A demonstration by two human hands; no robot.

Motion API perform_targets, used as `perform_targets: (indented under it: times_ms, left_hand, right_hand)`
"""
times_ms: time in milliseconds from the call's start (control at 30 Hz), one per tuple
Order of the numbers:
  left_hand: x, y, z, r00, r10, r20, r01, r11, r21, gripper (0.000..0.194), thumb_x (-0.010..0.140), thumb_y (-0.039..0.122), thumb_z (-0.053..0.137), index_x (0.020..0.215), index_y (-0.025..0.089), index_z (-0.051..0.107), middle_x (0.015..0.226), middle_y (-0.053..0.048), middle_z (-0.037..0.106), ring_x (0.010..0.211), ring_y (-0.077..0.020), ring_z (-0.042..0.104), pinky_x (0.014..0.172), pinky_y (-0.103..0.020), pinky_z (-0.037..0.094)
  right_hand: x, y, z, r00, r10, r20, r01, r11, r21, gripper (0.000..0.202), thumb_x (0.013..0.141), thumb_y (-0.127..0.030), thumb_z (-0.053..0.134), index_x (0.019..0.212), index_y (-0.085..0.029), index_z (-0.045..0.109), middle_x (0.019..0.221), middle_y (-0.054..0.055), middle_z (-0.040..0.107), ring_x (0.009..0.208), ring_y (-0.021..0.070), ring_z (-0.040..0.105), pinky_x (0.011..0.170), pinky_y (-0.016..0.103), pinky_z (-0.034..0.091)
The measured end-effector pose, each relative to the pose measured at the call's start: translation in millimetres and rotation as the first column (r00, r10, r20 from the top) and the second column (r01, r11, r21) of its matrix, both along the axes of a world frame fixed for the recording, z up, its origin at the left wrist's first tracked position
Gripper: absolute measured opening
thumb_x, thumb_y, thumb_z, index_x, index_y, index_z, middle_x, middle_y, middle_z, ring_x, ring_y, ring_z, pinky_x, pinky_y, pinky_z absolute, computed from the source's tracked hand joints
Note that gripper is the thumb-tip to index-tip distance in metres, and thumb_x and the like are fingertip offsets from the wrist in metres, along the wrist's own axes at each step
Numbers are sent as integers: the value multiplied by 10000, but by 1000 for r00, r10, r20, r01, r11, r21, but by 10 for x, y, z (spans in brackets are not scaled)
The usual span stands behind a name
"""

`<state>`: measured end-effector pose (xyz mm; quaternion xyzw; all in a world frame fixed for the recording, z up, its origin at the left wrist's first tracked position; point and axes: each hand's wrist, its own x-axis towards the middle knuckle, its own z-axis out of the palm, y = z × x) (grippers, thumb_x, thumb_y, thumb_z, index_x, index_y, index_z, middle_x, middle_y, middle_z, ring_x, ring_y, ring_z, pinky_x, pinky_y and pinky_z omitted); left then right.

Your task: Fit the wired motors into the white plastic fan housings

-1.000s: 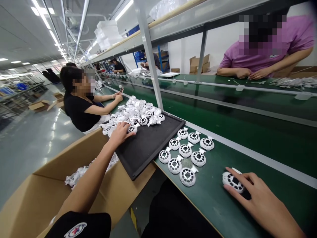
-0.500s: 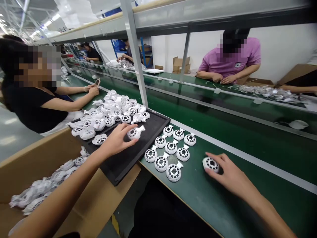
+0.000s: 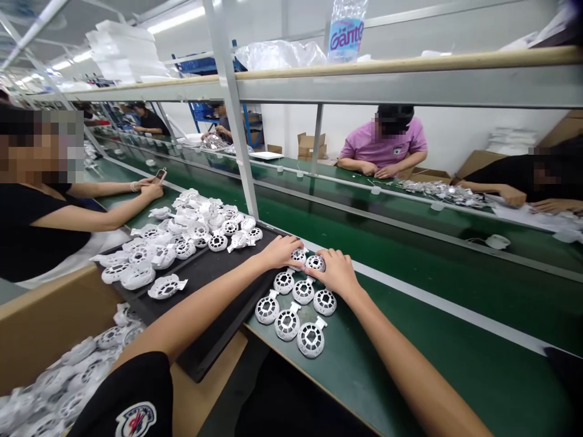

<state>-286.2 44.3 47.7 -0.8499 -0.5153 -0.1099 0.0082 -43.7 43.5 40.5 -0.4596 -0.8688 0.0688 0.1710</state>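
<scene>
White round slotted parts lie in rows on the green work surface (image 3: 359,376), beside a black tray (image 3: 214,291). My left hand (image 3: 283,252) curls its fingers and thumb around a white part (image 3: 298,257) at the far end of the rows. Touching that spot from the right, my right hand (image 3: 337,272) closes thumb and fingers round another white part (image 3: 315,263). The two thumbs nearly meet. Nearer to me, several more parts, one of them a white part (image 3: 311,339), lie flat with square tabs pointing away. My right hand hides some of the far row.
A pile of white parts (image 3: 182,227) covers the tray's far left. The cardboard box (image 3: 40,294) at lower left holds more. A metal post (image 3: 237,127) rises behind the tray. At left a person (image 3: 50,212) holds a phone (image 3: 159,176); others sit across the line.
My left hand has moved right from above the tray, and my right hand has moved left from the surface with its part; they are now side by side. The view has tilted up.
</scene>
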Motion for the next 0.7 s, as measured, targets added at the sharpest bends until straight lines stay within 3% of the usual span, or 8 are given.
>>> perform_targets:
  times_ms: [300, 433, 500, 600, 700]
  left_hand:
    - [-44, -82, 21, 998, -45, -39, 45, 999, -7, 765, 836, 777, 671, 1364, 229, 595, 1293, -127, 647, 1175, -328, 591, 949, -379, 367]
    - [-39, -122, 26, 999, -10, -39, 11, 1000, 2, 788, 817, 782, 689, 1390, 250, 587, 1284, -109, 645, 1162, -320, 588, 943, -373, 381]
    - [-116, -144, 40, 998, 53, -20, -52, 998, 23, 742, 866, 764, 645, 1412, 267, 566, 1322, -102, 621, 1186, -310, 575, 950, -369, 396]
    - [-411, -205, 76, 966, 255, 34, -257, 963, 83, 557, 1006, 619, 509, 1353, 191, 588, 1313, -163, 588, 1232, -348, 530, 1019, -439, 385]
    - [-834, -305, 93, 894, 440, 84, -447, 888, 110, 488, 950, 485, 625, 1277, 123, 616, 1301, -231, 550, 1285, -440, 452, 1078, -558, 342]
  right_hand:
    - [38, 29, -45, 998, 9, 57, -9, 1000, 2, 587, 956, -683, 575, 1330, -232, 606, 1258, 127, 668, 1186, 335, 567, 995, 473, 371]
    - [43, 13, -27, 998, 6, 56, -6, 1000, 7, 669, 954, -726, 538, 1398, -227, 579, 1283, 152, 652, 1194, 355, 556, 993, 483, 368]
    - [108, -27, 4, 999, -7, 47, 6, 1000, 14, 742, 957, -758, 494, 1456, -212, 543, 1309, 174, 635, 1207, 373, 545, 992, 497, 370]
    - [295, -108, 68, 1000, -14, 5, 14, 999, 39, 734, 995, -754, 410, 1497, -230, 515, 1316, 162, 631, 1203, 360, 544, 993, 498, 375]
    - [466, -177, 129, 999, -9, -45, 12, 998, 61, 652, 1036, -704, 359, 1465, -248, 543, 1276, 134, 651, 1164, 330, 560, 983, 486, 383]
